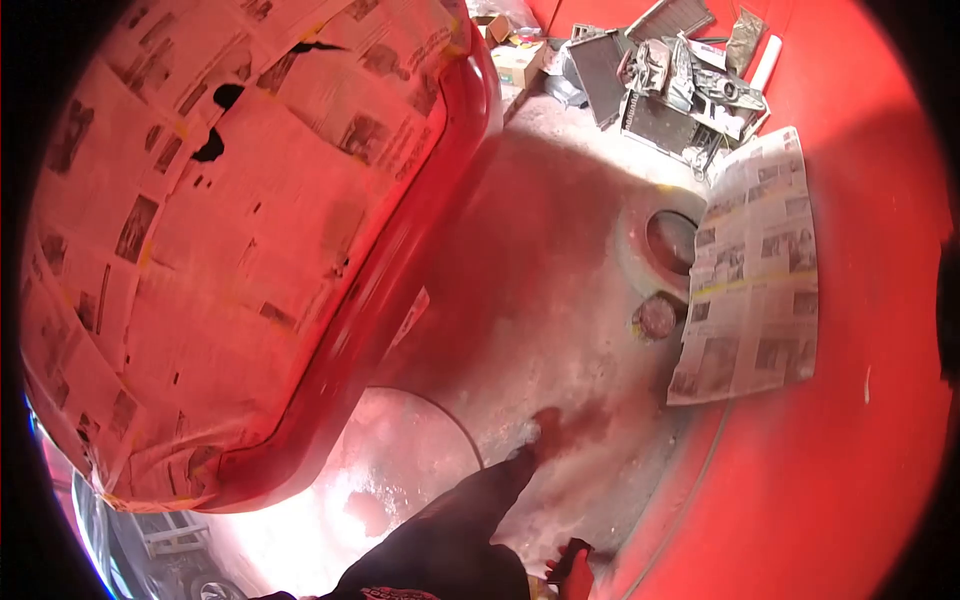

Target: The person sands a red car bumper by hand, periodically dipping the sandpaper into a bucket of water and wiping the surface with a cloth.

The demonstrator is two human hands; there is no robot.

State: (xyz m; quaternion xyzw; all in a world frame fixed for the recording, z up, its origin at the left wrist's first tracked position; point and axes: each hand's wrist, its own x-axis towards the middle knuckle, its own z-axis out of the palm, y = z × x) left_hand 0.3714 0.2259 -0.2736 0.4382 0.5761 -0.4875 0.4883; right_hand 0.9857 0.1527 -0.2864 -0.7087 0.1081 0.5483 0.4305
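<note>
My right hand is at the bottom edge, partly cut off, with its fingers closed round a small dark object that I cannot identify. My left hand does not show. Dark clothing stretches up from the bottom and tapers to a pale, blurred end on the floor side. To the left, sheets of newspaper with small tears cover a large part of a glossy red vehicle body.
A newspaper-covered panel stands against the red surface at right. Beside it are a round ring and a can. Scrap parts and a cardboard box lie at the back. A hose or cable runs lower right.
</note>
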